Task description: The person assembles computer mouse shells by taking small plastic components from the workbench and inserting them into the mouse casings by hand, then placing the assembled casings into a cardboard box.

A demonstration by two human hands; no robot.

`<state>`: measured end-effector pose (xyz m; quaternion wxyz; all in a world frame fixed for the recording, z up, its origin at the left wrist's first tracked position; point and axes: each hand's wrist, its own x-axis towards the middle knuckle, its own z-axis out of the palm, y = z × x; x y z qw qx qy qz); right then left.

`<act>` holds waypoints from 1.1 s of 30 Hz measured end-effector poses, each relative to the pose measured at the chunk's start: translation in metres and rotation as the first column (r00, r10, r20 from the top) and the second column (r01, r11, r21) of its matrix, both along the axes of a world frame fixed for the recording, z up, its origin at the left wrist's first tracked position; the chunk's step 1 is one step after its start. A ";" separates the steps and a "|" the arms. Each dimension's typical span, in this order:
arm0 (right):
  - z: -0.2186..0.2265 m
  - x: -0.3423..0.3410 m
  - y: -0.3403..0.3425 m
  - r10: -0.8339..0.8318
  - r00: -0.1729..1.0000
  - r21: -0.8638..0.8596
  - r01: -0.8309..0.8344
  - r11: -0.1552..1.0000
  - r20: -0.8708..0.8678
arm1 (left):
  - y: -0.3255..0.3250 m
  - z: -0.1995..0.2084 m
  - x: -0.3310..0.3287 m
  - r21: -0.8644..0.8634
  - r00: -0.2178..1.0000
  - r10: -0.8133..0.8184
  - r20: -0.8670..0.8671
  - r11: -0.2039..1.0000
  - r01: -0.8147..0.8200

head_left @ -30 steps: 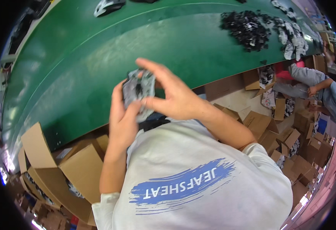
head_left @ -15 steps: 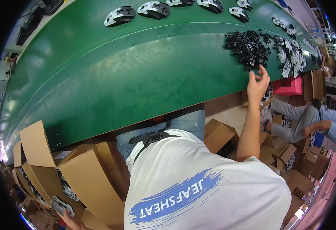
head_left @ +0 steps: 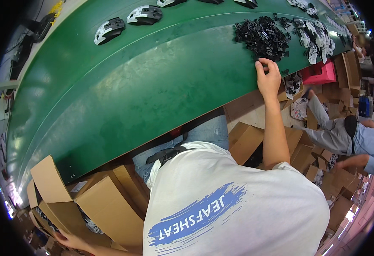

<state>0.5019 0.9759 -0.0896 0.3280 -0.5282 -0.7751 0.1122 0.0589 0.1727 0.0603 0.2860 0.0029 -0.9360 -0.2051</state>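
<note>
At the near edge of a heap of small black plastic parts (head_left: 263,37), my right hand (head_left: 269,80) has its thumb and forefinger pinched on one small black part. The table's green surface (head_left: 153,85) lies beneath it. Low on the left, my left hand (head_left: 69,240) reaches to an open cardboard box (head_left: 104,205) with black-and-white mouse shells (head_left: 89,222) inside. Its fingertips are at a dark patch by the box wall; whether they grip anything is hidden.
Several black-and-white mice (head_left: 144,15) stand in a row along the table's far side. More white shells (head_left: 319,38) are heaped at the right, above a pink bin (head_left: 319,73). A person in a blue shirt (head_left: 368,145) bends among cardboard boxes (head_left: 246,143).
My right hand has moved left along the heap and its fingers have closed. My left hand has gone toward the box; the grey mouse shell it held is out of sight. The view has shifted.
</note>
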 end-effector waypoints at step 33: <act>0.032 -0.072 -0.092 0.550 0.833 0.098 -0.544 0.834 -0.056 | 0.569 -0.102 -0.120 0.092 0.569 -0.791 0.223 0.599 0.796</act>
